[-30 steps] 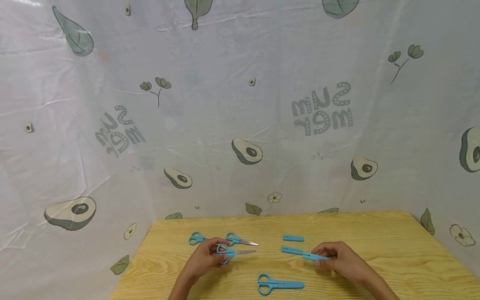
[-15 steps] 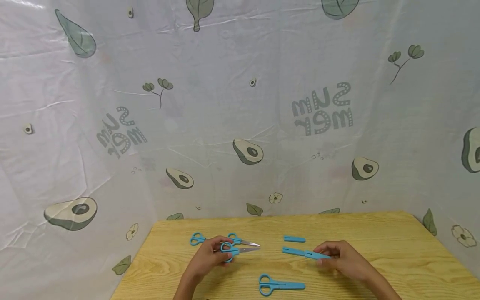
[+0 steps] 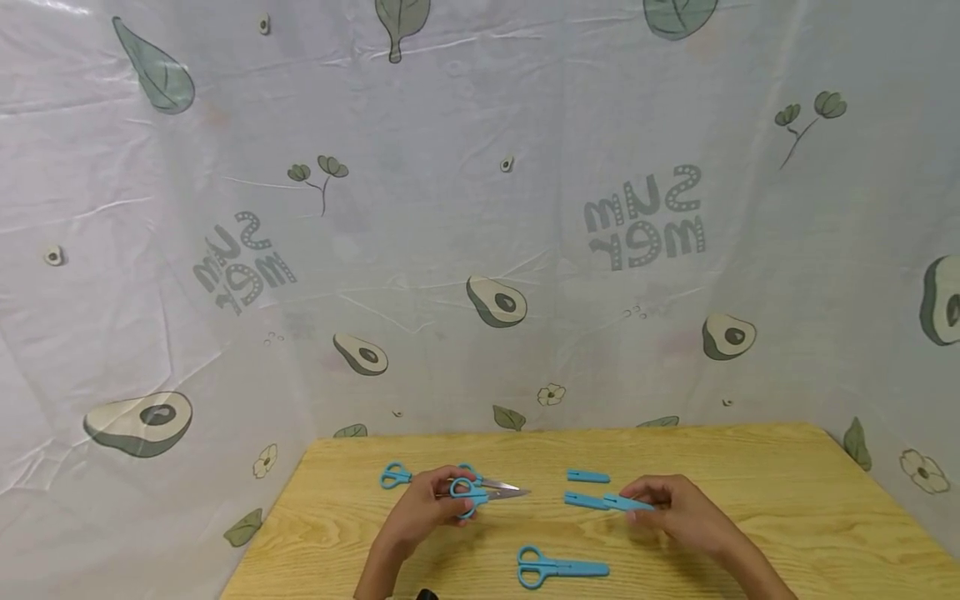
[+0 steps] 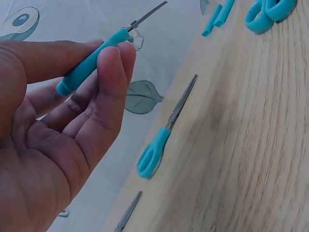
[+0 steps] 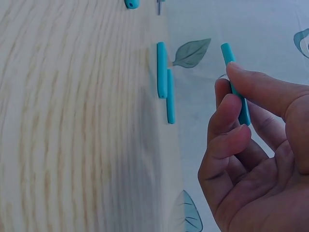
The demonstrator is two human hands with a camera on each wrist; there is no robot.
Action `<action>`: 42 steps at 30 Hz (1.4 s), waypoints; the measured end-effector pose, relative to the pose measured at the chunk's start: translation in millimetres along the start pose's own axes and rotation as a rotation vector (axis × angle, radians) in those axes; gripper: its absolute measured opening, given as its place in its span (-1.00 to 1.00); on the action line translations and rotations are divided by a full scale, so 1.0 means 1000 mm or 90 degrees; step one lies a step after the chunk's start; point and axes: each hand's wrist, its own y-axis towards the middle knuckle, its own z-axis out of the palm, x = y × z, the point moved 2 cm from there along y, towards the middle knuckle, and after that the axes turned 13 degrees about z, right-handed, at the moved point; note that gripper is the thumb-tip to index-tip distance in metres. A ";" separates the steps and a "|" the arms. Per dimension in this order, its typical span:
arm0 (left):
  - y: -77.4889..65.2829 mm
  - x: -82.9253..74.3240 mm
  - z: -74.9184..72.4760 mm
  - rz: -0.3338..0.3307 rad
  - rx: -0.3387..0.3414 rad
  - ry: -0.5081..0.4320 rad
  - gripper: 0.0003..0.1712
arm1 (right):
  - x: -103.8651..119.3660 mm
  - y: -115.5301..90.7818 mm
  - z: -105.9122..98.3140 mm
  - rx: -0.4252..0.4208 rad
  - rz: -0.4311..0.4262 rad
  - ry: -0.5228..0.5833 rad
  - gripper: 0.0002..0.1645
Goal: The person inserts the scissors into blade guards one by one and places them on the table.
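Note:
In the head view my left hand [image 3: 422, 510] pinches a pair of blue-handled scissors [image 3: 480, 495] by the handles, bare blades pointing right. The left wrist view shows the handle [image 4: 82, 75] between thumb and fingers, raised above the table. Across from it, my right hand [image 3: 686, 515] pinches a blue blade cover [image 3: 621, 502], its slotted end facing the scissors with a gap between them. Behind the left hand lie more bare-bladed scissors [image 4: 154, 152] and another pair [image 3: 394, 476], both partly hidden in the head view. Two loose covers [image 3: 588, 477] [image 5: 162, 72] lie beyond the right hand.
Nearest the front of the wooden table [image 3: 750, 467] lies a pair of scissors [image 3: 562, 568] with its blades inside a cover. A pale patterned plastic sheet [image 3: 420, 250] hangs behind the table and along both sides. A small black object [image 3: 427, 594] shows at the bottom edge.
My left hand has moved right with the scissors, closer to the right hand. The right hand has lifted its cover slightly and brought it a little to the left.

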 end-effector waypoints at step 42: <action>0.036 -0.009 0.032 0.027 0.014 -0.059 -0.57 | 0.032 0.018 0.002 -0.020 -0.017 -0.017 -0.55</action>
